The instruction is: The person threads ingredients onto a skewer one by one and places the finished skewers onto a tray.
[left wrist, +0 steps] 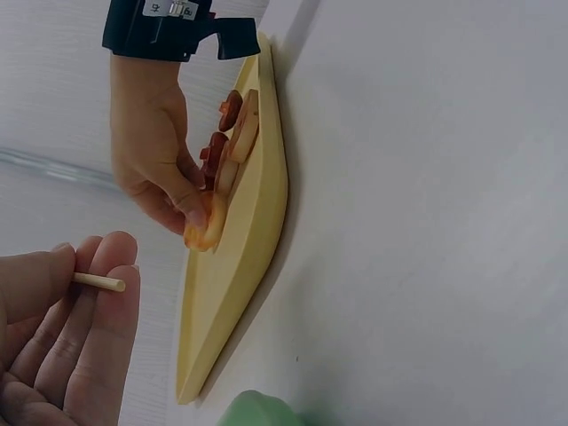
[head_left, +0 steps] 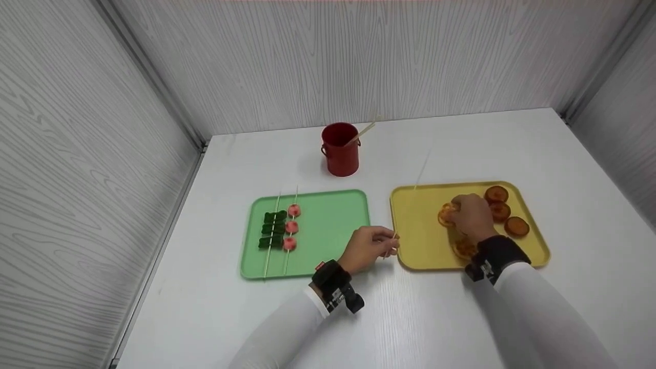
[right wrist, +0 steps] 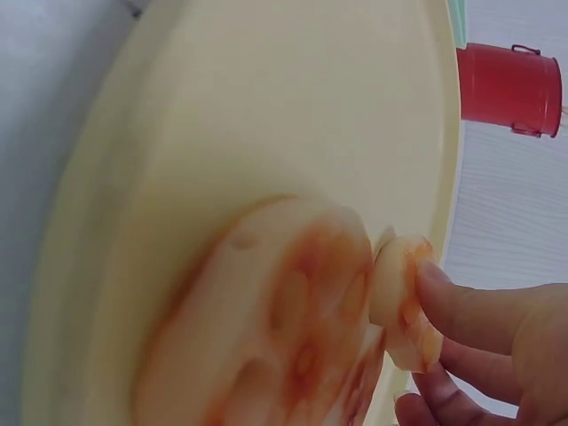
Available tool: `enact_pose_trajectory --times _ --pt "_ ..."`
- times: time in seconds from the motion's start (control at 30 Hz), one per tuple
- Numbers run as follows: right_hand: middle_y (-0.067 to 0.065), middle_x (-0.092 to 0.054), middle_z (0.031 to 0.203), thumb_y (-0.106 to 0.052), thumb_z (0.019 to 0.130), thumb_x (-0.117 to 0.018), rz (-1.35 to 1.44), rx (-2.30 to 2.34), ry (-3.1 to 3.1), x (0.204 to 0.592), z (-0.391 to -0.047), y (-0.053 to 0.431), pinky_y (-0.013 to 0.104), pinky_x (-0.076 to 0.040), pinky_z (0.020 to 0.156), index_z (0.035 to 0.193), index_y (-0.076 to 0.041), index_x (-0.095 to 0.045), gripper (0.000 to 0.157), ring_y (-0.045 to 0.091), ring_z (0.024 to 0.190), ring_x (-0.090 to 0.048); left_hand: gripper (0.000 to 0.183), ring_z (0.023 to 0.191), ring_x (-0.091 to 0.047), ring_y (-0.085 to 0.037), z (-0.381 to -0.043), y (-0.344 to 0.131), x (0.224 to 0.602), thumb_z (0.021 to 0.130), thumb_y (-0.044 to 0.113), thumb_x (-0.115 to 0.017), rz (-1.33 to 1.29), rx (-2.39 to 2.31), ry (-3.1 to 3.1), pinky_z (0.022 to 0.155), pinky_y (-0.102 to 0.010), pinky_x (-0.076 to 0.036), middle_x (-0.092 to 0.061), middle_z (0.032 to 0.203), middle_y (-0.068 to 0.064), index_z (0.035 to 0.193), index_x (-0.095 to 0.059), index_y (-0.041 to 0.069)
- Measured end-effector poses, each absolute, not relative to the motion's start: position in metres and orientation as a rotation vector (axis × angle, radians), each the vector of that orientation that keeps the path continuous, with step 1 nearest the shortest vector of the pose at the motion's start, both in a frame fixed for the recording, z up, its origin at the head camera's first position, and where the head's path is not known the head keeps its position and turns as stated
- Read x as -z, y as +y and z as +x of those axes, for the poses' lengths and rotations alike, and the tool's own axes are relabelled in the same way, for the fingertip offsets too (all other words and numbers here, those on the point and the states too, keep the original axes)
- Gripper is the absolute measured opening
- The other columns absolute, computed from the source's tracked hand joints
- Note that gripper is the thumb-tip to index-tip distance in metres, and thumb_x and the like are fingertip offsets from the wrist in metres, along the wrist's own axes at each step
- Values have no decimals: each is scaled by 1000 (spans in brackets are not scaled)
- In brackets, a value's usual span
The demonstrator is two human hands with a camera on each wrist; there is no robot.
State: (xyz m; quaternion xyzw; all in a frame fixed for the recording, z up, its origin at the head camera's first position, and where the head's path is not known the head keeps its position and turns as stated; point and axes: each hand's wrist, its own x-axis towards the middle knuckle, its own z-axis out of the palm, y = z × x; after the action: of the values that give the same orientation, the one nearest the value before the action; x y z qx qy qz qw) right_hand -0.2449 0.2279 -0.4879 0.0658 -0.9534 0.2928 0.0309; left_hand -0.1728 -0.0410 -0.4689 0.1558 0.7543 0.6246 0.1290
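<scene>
My left hand [head_left: 369,247] pinches a thin wooden skewer [left wrist: 99,281] between thumb and fingers, beside the near-left edge of the yellow tray [head_left: 417,230]. Over that tray, my right hand [head_left: 472,218] holds a lotus root slice [right wrist: 404,302] by its rim, thumb on one face. The slice is pale with orange-brown patches and stands tilted. Another lotus root slice [right wrist: 284,311] lies nearer the tray's front edge, partly under the right wrist in the head view. Several brown round pieces [head_left: 516,226] sit at the tray's right side.
Left of the yellow tray lies a green tray [head_left: 333,220]. It bears a skewer of folded dark green pieces [head_left: 272,229] and a skewer of pink pieces [head_left: 291,227]. Behind them stands a small red bucket [head_left: 342,160] with skewers [head_left: 363,132] leaning out. Walls [head_left: 328,61] enclose the table.
</scene>
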Motion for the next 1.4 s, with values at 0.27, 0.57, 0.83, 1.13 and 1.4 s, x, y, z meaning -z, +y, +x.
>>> enact_pose_trajectory --times 0.27,0.57,0.83,1.13,1.4 --pt "29 -65 104 -5 90 -66 168 -931 -2957 486 -243 228 52 -50 78 108 11 -63 25 41 90 -61 20 75 -71 -19 -183 -41 495 91 6 -68 440 -1811 2182 66 -32 -59 -73 89 -15 105 -69 -9" --pt "28 -65 105 -6 90 -66 200 -984 -2965 478 -240 224 52 -52 78 115 11 -64 31 40 94 -62 18 76 -72 -23 -181 -40 497 91 3 -67 387 -1824 2176 67 -36 -59 -72 91 -17 105 -69 -8" --pt "27 -67 107 -6 92 -64 238 -1034 -2941 472 -237 221 45 -53 74 112 9 -67 25 35 90 -63 18 82 -70 -36 -170 -41 477 91 -3 -64 392 -1813 2175 75 -52 -57 -70 92 -24 105 -66 -15" --pt "22 -71 92 -18 94 -67 176 -1198 -2782 454 -238 220 24 -49 58 114 5 -68 30 29 76 -65 18 79 -71 -31 -168 -46 471 91 -3 -64 371 -1819 2174 73 -44 -59 -71 91 -20 105 -65 -15" --pt "24 -70 97 -22 96 -64 92 -1328 -2661 440 -241 218 14 -52 60 116 5 -67 33 29 80 -70 18 83 -70 -36 -175 -44 493 91 -2 -65 363 -1794 2174 74 -45 -59 -71 93 -21 105 -67 -12"
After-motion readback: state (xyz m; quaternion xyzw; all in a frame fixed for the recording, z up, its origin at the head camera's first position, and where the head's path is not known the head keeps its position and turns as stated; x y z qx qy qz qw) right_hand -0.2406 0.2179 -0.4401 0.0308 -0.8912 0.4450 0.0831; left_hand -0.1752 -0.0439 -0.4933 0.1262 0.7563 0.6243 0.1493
